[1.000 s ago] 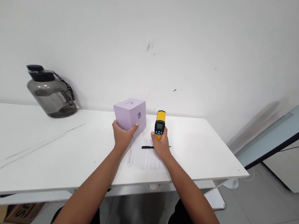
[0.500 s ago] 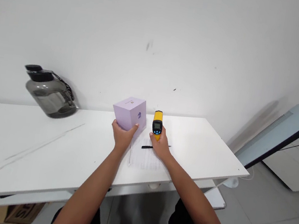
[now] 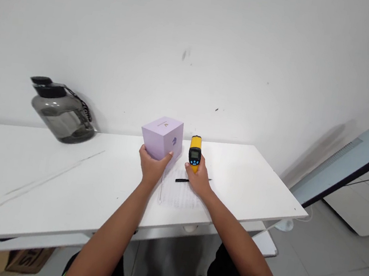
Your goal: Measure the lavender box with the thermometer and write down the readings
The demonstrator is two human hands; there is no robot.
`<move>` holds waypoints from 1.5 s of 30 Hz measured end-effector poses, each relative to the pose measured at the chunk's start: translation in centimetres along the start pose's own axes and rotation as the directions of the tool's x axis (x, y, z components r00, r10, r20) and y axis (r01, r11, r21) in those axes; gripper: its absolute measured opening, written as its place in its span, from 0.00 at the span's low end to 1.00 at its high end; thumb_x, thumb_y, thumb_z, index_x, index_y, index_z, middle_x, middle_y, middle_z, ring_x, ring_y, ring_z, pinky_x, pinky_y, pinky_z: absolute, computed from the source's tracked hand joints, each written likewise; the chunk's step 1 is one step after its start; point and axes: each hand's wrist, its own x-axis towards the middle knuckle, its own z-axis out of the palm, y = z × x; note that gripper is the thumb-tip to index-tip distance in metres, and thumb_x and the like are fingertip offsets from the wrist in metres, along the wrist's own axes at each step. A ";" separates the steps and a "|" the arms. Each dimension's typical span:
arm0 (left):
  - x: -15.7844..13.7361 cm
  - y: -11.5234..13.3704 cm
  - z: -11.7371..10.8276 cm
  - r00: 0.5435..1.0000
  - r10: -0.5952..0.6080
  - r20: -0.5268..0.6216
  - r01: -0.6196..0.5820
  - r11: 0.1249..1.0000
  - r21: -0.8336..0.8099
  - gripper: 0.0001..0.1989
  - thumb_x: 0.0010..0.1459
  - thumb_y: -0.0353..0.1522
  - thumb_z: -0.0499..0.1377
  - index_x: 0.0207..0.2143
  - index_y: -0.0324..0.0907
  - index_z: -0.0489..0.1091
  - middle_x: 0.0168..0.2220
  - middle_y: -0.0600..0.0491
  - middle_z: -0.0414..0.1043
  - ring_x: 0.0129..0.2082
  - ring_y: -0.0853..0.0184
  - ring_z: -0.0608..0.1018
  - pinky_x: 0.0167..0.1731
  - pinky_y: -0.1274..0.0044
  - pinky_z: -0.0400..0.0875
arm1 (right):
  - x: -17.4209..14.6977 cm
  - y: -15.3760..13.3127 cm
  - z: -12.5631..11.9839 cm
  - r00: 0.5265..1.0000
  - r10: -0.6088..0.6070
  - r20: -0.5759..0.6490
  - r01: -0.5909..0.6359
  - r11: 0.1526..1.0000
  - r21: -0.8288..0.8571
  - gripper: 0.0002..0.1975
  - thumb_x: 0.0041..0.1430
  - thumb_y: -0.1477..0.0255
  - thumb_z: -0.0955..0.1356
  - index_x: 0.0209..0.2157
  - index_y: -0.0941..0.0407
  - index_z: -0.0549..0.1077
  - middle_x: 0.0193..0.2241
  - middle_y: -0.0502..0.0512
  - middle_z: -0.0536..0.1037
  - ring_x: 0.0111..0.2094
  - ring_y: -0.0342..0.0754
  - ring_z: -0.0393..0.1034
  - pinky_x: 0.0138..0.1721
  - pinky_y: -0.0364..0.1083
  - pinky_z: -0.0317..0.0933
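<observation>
My left hand (image 3: 152,166) is closed round the lower part of a lilac box (image 3: 162,137), which is tilted and has a small dark emblem on its side. In my right hand (image 3: 200,177) is a yellow and black infrared thermometer (image 3: 195,151), its grey display and blue buttons facing me. The thermometer stands just right of the box, apart from it. Beneath my hands lies a printed sheet of paper (image 3: 177,196), with a black pen (image 3: 182,180) across it, partly hidden by my right hand.
A large grey water bottle (image 3: 62,114) with a black lid stands at the left back of the white table (image 3: 58,183), against the wall. To the right, a tall pale blue panel-like object (image 3: 345,159) leans past the table's edge. A cardboard box (image 3: 30,259) sits below left.
The lilac box has turned slightly and shifted a little up and right in my left hand. My right hand and the thermometer have hardly moved.
</observation>
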 end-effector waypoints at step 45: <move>0.0 -0.1 0.0 0.998 0.061 0.000 -0.061 0.998 0.013 0.47 0.38 0.41 0.73 0.58 0.43 0.55 0.58 0.42 0.60 0.59 0.54 0.67 0.58 0.62 0.64 | -0.2 0.2 -0.1 1.000 0.010 0.027 -0.008 0.999 -0.046 0.28 0.61 0.61 0.66 0.61 0.56 0.61 0.45 0.58 0.74 0.43 0.53 0.70 0.47 0.53 0.66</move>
